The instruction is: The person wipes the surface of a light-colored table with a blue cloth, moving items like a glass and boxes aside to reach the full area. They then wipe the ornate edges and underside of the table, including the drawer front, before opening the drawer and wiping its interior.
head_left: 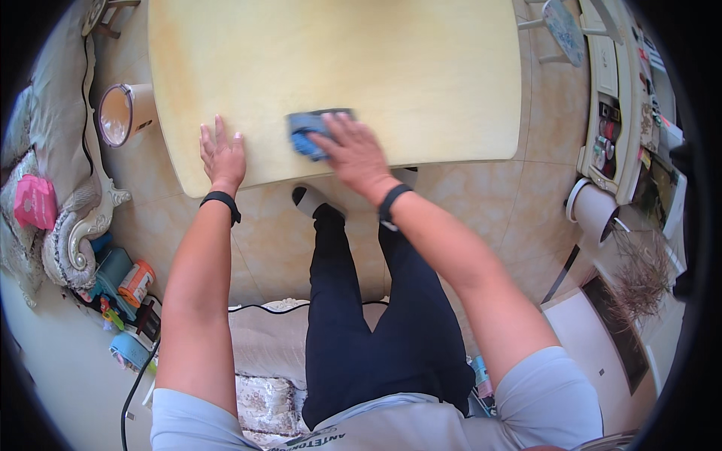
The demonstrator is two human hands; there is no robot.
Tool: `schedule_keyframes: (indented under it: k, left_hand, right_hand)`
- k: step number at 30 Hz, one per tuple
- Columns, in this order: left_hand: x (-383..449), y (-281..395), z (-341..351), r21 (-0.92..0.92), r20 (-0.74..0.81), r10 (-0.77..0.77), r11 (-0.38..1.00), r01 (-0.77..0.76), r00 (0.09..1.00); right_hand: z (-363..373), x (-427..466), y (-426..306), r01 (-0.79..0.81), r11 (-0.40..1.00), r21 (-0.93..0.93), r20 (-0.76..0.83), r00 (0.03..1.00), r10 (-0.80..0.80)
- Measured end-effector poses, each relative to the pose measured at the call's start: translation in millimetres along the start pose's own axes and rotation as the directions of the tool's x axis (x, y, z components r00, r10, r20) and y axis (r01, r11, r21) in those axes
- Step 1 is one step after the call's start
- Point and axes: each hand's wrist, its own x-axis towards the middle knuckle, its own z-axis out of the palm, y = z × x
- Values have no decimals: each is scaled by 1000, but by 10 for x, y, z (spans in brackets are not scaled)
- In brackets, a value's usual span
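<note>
A pale yellow tabletop fills the upper middle of the head view. Near its front edge, my right hand presses on a bunched blue and grey cloth, which looks slightly blurred. The fingers lie over the cloth's right part, and the palm hides some of it. My left hand rests on the tabletop to the left of the cloth, fingers spread, holding nothing. Each wrist has a dark band.
At the table's left stands a lined waste bin. A sofa with a carved arm and a pink bag is further left; another sofa is behind my legs. A stool and a white cabinet stand at the right.
</note>
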Motion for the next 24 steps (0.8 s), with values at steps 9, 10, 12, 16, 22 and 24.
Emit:
schedule_keyframes:
  k: [9,10,12,16,22,24]
  left_hand:
    - [-72,435,-75,47,85,-154,988,150,984]
    - [-97,435,-80,48,81,-154,987,151,985]
    - [-132,424,-92,28,66,-135,991,134,989]
    - [-183,390,-76,21,7,-83,996,83,996]
    - [-151,124,-214,88,-3,45,995,-44,999]
    - [-120,-43,-360,142,72,110,983,-119,991]
  right_hand:
    - [-888,-1141,2161,-586,784,-206,-461,765,450]
    - [-856,-1134,2230,-628,747,-219,-491,732,472]
    - [-724,-1025,2207,-767,625,-146,-565,583,583]
    - [-279,-501,1559,-823,566,-38,-606,469,642]
    - [581,233,-514,-394,909,-140,-280,896,345]
    - [732,360,-1106,-269,957,-107,-78,962,261]
